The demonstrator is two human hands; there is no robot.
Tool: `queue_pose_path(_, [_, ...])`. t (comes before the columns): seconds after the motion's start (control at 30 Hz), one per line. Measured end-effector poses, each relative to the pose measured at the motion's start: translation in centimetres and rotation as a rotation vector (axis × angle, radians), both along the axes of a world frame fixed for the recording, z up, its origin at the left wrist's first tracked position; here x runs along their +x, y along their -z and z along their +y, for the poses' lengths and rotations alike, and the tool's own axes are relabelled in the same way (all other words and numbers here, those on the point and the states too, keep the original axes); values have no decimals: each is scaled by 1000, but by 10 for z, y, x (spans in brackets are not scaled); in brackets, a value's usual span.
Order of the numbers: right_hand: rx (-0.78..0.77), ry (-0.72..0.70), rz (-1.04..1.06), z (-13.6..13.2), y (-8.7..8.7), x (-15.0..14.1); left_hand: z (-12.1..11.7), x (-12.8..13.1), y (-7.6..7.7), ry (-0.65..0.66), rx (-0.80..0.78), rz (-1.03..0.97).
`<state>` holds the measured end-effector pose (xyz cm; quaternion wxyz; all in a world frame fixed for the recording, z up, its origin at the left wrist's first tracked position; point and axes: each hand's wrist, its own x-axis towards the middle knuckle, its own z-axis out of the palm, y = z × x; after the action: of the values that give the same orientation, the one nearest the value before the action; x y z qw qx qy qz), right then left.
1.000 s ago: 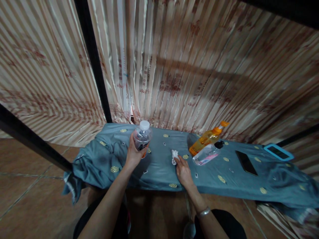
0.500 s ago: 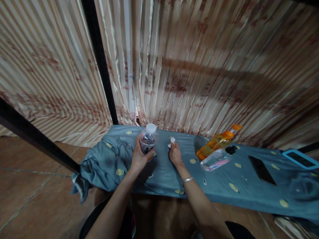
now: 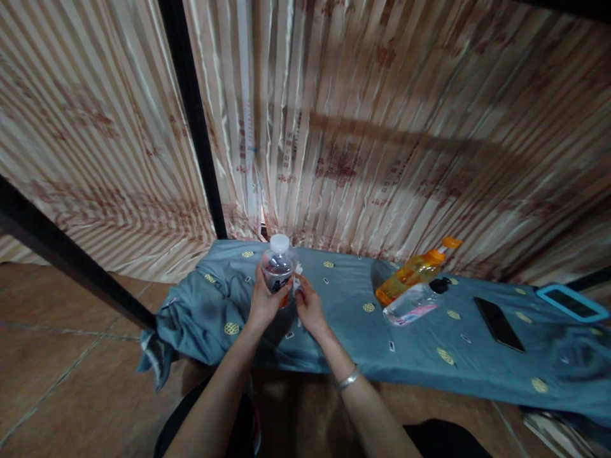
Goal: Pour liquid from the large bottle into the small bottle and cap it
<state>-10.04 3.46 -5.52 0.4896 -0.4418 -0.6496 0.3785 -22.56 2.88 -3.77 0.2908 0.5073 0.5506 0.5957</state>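
Observation:
My left hand (image 3: pixel 265 303) is wrapped round a clear plastic bottle (image 3: pixel 279 262) with a white cap and a dark and orange label. The bottle is upright, over the left part of the cloth-covered bench. Close against its right side, my right hand (image 3: pixel 309 305) pinches a crumpled white tissue (image 3: pixel 298 275). Whether the tissue touches the bottle I cannot tell. A silver bracelet (image 3: pixel 349 378) circles my right wrist.
Right of my hands stand an orange pump bottle (image 3: pixel 411 276) and a clear pump bottle (image 3: pixel 411 305) with a black top. Farther right lie a black phone (image 3: pixel 499 323) and a blue-framed object (image 3: pixel 573 301). Dark posts (image 3: pixel 191 108) and a striped curtain (image 3: pixel 344 127) border the bench (image 3: pixel 353 337).
My right hand has moved left with the tissue, from over the cloth to the bottle's side. The bottle in my left hand has shifted slightly left.

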Motion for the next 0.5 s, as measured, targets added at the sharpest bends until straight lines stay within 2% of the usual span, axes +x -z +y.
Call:
queue_pose_path(0.13, [-36,99,-141,-22,18,33,0,1,2,33,14,17])
queue_pose_path(0.3, [-57,180,-303,-33,30,78,2,2,5,37,22,37])
queue_pose_path(0.5, [-142,279,-390,-42,49,98,2,2,4,25,5,59])
